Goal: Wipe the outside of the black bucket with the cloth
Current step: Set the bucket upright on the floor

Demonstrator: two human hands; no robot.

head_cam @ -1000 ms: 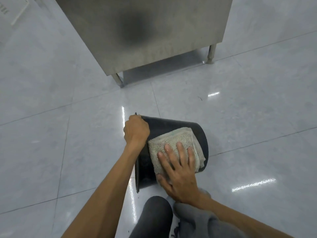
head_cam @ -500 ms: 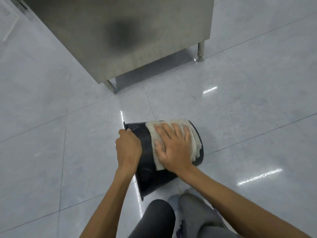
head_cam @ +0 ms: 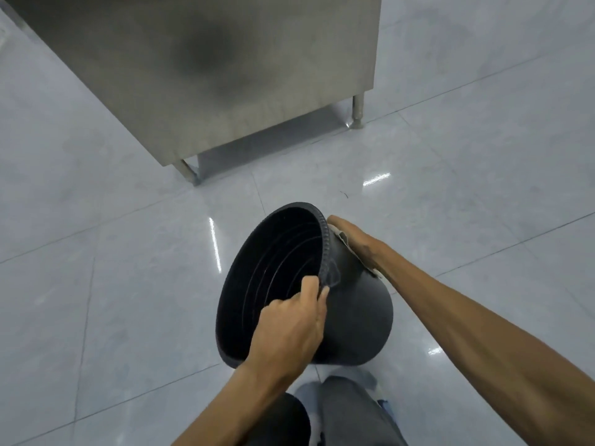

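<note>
The black bucket point(head_cam: 357, 320) is tilted on the floor with its open mouth facing up and to the left, so the ribbed inside shows. My left hand point(head_cam: 289, 329) grips the near part of its rim, thumb inside. My right hand point(head_cam: 357, 243) lies flat against the far right outer wall just below the rim, pressing the pale cloth point(head_cam: 344, 238) there. Only thin edges of the cloth peek out from under the hand and wrist.
A stainless steel cabinet point(head_cam: 225, 75) on short legs stands straight ahead, close beyond the bucket. Glossy grey floor tiles point(head_cam: 112, 300) spread around. My knees in grey trousers point(head_cam: 347, 413) are just below the bucket.
The bucket has turned so its mouth now faces me and leftward. My right hand slid the cloth from the top of the side round to the far right wall. My left hand regripped the rim.
</note>
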